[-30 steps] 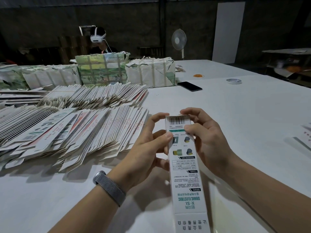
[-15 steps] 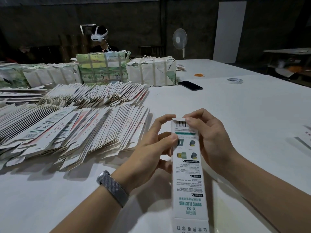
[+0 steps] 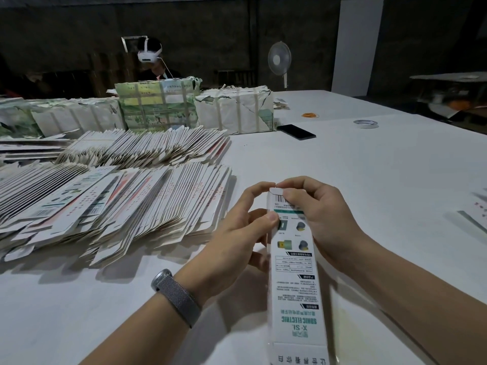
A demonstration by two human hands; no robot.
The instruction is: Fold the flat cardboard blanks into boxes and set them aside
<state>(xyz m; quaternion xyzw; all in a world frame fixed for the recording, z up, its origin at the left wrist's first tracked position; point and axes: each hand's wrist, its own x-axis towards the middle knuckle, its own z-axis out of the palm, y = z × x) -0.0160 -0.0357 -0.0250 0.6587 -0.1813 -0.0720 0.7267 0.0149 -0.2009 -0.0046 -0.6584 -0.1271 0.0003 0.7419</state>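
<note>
near end of carton: the long white printed cardboard carton (image 3: 293, 280) runs from the bottom edge of my view up between both hands; its near end looks unclosed to me, though it is cut off by the frame.
left hand: my left hand (image 3: 238, 237) grips the carton's left side, thumb pressed on the printed face, forefinger arched up to the top flap.
right hand: my right hand (image 3: 320, 221) now covers the barcode that lay bare a second ago, its fingers curled over the far end and pinching the small white tuck flap (image 3: 275, 191).
change: the flap has come over the far end; i judge that end nearly closed, tuck not yet seated.
bench: white bench (image 3: 369, 180) under everything.
blanks: fanned rows of flat white cardboard blanks (image 3: 113, 204) lie left, well apart from the carton.
far: black phone (image 3: 296, 132) beyond them.
</note>
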